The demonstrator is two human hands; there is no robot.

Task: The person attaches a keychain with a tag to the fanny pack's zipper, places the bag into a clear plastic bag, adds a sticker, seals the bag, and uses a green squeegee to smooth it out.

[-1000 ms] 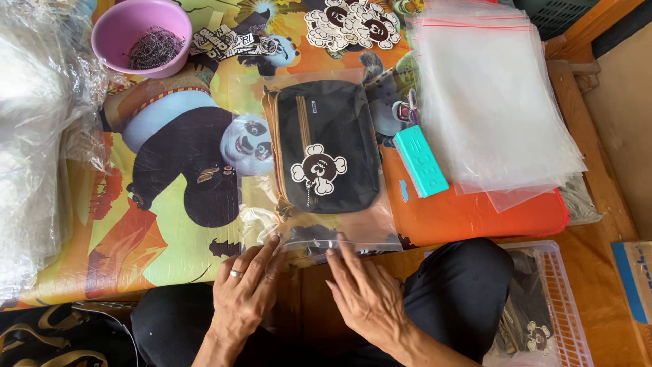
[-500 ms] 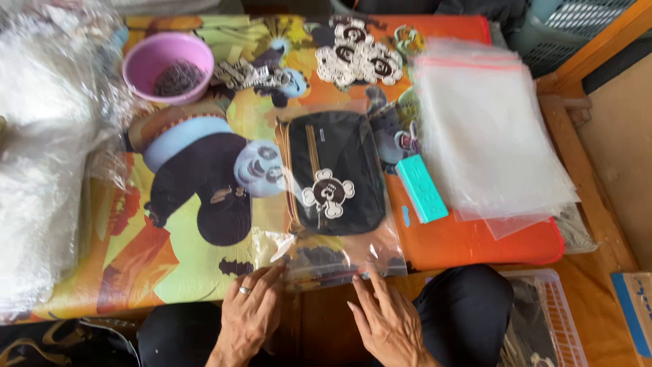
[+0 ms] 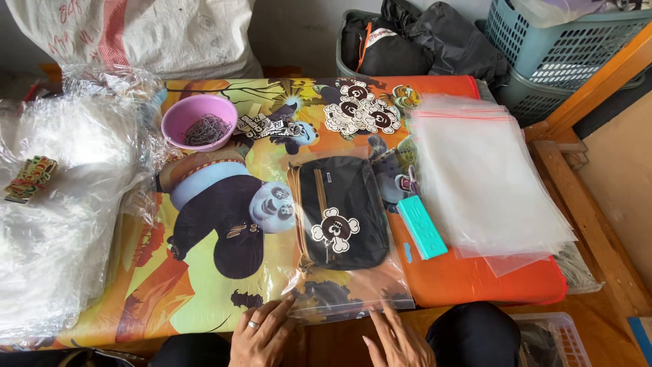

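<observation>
At frame bottom I see both hands, left hand and right hand, wrists cut off, fingers spread flat, gripping nothing, pressing the clear bag holding a black pouch, centre tabletop.

Black pouch lies flat inside clear plastic bag.
</observation>
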